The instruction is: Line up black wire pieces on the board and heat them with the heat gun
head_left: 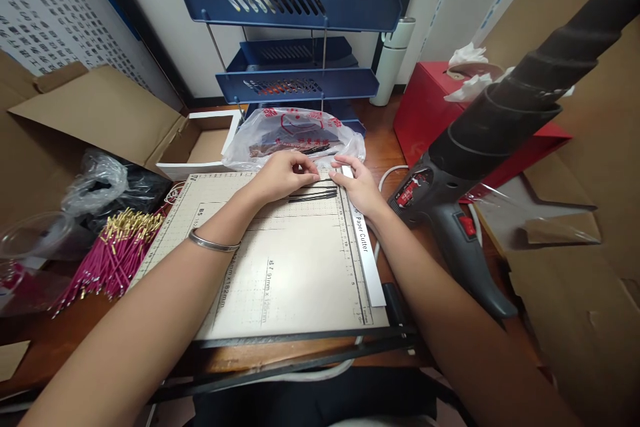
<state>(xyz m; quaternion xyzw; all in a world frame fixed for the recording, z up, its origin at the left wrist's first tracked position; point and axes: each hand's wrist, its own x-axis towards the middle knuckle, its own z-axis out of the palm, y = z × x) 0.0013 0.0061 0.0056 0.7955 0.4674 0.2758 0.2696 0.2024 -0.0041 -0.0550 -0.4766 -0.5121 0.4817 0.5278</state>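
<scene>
My left hand (287, 177) is over the far part of the cream paper cutter board (295, 267), thumb and forefinger pinched on one end of a thin black cord (327, 180). Several more short black cords (314, 196) lie side by side just below it, close to the ruler edge. Across the white "Paper Cutter" strip (367, 247) rests my right hand (357, 183), its fingers apart and their tips by the other end of the pinched cord. Behind both hands, a clear plastic bag with red print (300, 127) holds more dark cords.
A grey heat gun (450, 180) stands at the right before a red tissue box (425, 107). Magenta cords with gold tips (117, 250) lie at left, near an open cardboard box (115, 113). A blue tiered rack (300, 83) and a pale flask (393, 63) are behind.
</scene>
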